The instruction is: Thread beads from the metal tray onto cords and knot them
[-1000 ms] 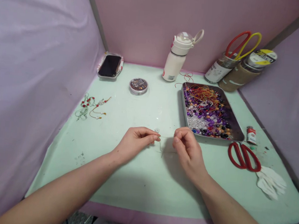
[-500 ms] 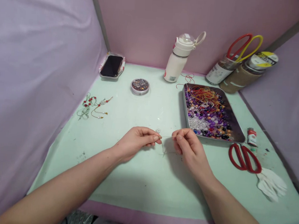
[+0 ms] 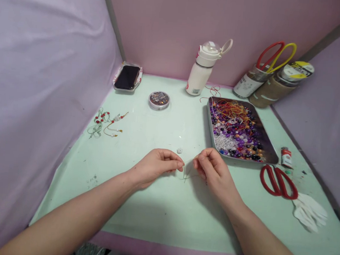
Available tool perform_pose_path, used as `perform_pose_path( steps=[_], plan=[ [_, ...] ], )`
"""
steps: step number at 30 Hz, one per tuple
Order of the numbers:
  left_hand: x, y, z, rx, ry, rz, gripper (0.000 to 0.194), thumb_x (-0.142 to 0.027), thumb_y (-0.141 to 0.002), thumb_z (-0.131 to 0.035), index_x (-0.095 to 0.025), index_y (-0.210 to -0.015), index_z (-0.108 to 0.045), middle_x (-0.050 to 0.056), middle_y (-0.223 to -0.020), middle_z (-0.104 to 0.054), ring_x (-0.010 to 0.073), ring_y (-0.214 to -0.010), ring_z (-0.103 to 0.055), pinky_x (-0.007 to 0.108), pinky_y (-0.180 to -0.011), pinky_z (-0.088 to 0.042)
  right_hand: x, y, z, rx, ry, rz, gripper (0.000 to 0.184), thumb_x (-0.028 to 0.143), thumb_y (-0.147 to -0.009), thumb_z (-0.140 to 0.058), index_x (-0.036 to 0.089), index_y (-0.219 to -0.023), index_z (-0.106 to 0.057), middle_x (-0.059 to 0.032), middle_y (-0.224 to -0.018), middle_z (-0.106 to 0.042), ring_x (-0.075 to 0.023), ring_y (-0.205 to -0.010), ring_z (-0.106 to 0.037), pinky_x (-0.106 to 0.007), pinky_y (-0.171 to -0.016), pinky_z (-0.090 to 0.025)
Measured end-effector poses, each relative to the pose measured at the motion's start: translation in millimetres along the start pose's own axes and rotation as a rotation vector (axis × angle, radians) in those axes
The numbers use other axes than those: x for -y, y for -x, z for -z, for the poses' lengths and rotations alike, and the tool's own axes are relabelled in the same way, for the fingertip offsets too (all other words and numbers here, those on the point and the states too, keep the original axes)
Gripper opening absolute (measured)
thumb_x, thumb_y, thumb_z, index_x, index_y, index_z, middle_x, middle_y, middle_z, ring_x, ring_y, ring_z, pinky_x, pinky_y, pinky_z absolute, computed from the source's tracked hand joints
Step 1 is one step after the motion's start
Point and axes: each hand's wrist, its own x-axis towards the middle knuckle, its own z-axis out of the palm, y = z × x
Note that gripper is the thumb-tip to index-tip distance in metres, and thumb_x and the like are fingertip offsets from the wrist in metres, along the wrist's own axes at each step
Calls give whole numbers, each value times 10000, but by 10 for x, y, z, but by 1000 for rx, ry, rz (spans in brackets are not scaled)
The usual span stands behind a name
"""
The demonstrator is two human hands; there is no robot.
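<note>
Since half a second ago, our left hand (image 3: 158,163) has come a little nearer to us, and the thin cord (image 3: 183,174) now runs at a slant between our two hands, where it was almost level. We see this cord to the left of the bead tray (image 3: 267,148), near its front corner, held above the bench (image 3: 140,215). It is very fine, of a pale yellow-green colour, so light that it is partly lost against the green surface. Below the fingertips, one darker end hangs down with a small bend, and a loose length crosses it towards the right. Our left hand pinches the cord between thumb and forefinger; our right hand (image 3: 215,171), closer to the tray, has its fingers curled and also pinches the cord at the fingertips. Just beyond our left fingertips, also to the left of the tray, we notice a clear, flower-shaped piece (image 3: 179,150); whether the cord joins it, we cannot tell.
</note>
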Motion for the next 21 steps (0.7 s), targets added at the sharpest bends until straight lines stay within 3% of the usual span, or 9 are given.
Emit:
perform_pose_path(
  steps=[3,6,9,12,14,21],
  plan=[
    [-10,5,2,-10,22,11,189,-299,-644,-761,-148,-728,-684,27,-719,-656,93,-626,-498,248,-650,-395,-59,-1,7,-68,118,66,142,360,-919,-476,229,-874,-441,35,-675,-460,-95,-486,-361,-240,-429,-304],
    [-15,4,9,-37,69,18,171,-276,-649,-757,-149,-723,-670,5,-688,-627,78,-616,-480,231,-635,-374,-97,5,6,-130,330,214,112,331,-907,-499,231,-946,-470,-15,-840,-484,-109,-561,-430,-259,-466,-359],
    [-9,-5,12,-50,102,11,161,-263,-654,-753,-146,-727,-669,-13,-660,-586,65,-594,-455,219,-600,-345,-75,21,-9,-140,489,384,107,292,-885,-531,225,-968,-521,-81,-1060,-458,-159,-776,-526,-308,-611,-453],
    [5,-15,6,-53,113,0,168,-264,-642,-760,-144,-722,-673,-18,-652,-562,64,-583,-440,224,-591,-339,-25,43,-33,-202,573,542,108,255,-851,-576,232,-954,-550,-91,-1057,-467,-226,-959,-520,-395,-788,-446],
    [19,-20,2,-51,114,0,178,-268,-633,-769,-146,-724,-678,-14,-666,-572,68,-590,-444,230,-605,-350,-8,57,-52,-244,623,627,111,246,-825,-610,239,-927,-567,-86,-1028,-497,-245,-979,-517,-437,-839,-403],
    [73,-37,8,-35,130,14,172,-254,-615,-797,-157,-741,-730,17,-745,-662,104,-713,-537,266,-740,-404,-53,72,-99,-56,673,559,70,186,-857,-578,240,-815,-590,-23,-829,-630,-202,-829,-551,-380,-754,-333]
  ],
)
